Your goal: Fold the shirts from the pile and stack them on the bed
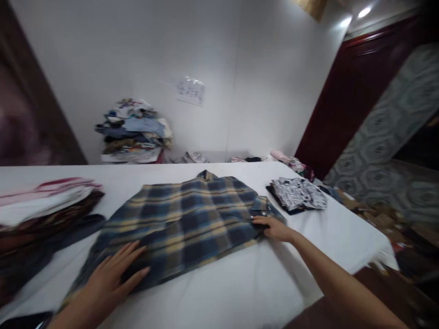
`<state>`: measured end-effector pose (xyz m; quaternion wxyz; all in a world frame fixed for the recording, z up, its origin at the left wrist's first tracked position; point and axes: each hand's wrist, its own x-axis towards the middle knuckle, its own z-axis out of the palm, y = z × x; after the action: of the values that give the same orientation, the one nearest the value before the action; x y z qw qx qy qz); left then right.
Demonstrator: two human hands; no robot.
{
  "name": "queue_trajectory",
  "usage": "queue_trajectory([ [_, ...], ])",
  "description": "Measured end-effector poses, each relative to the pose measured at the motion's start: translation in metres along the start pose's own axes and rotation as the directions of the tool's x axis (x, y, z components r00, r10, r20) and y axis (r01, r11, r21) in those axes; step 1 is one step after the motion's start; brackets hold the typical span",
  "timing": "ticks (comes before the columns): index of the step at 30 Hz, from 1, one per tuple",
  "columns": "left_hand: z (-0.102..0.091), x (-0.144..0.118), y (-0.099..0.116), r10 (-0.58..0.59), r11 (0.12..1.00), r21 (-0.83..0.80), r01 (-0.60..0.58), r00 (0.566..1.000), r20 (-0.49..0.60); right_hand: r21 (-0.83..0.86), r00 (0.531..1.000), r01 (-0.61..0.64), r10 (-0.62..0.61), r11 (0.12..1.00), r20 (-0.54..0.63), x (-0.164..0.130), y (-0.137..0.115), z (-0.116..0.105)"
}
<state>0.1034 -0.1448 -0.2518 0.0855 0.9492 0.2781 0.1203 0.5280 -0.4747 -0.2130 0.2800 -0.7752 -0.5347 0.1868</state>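
A plaid shirt in navy, blue, tan and yellow lies spread on the white table, its collar at the far edge. My left hand rests on the shirt's near left part, palm down with fingers apart. At the other end, my right hand touches the sleeve cuff, where small white buttons show. The right fingers are drawn toward the cloth; whether they pinch it is partly hidden.
Stacked clothes lie at the table's left. A folded black-and-white patterned garment sits on dark cloth at the right. Behind the table rises a tall clothes pile near a wall sign. Cluttered items cover the floor at right.
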Motion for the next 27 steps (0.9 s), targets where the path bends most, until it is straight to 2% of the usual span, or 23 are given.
queue_trajectory([
  [3,-0.011,0.018,0.027,-0.024,0.994,0.112,0.017,0.998,0.066,0.125,0.99,-0.035,0.052,0.992,-0.135,0.044,-0.009,-0.009],
  [6,-0.002,0.026,0.036,-0.052,0.984,0.174,0.032,0.992,0.112,0.001,0.963,-0.138,0.134,0.99,-0.234,0.102,-0.018,-0.01],
  [8,0.006,0.025,0.035,-0.045,0.983,0.182,0.025,0.993,0.106,-0.112,0.952,-0.181,0.145,0.977,-0.269,0.142,-0.024,-0.007],
  [13,0.014,0.019,0.029,-0.018,0.978,0.209,0.003,0.997,0.071,-0.227,0.962,-0.174,0.117,0.958,-0.245,0.233,-0.034,0.006],
  [17,0.017,0.015,0.026,0.009,0.973,0.229,-0.014,1.0,0.021,-0.291,0.965,-0.21,0.15,0.933,-0.216,0.291,-0.043,0.022],
  [22,0.017,0.012,0.028,0.019,0.976,0.215,-0.021,1.0,0.011,-0.317,0.951,-0.292,0.237,0.902,-0.2,0.33,-0.046,0.041],
  [27,0.01,0.013,0.032,-0.011,0.985,0.174,-0.001,0.997,0.07,-0.255,0.939,-0.306,0.245,0.917,-0.243,0.337,-0.051,0.044],
])
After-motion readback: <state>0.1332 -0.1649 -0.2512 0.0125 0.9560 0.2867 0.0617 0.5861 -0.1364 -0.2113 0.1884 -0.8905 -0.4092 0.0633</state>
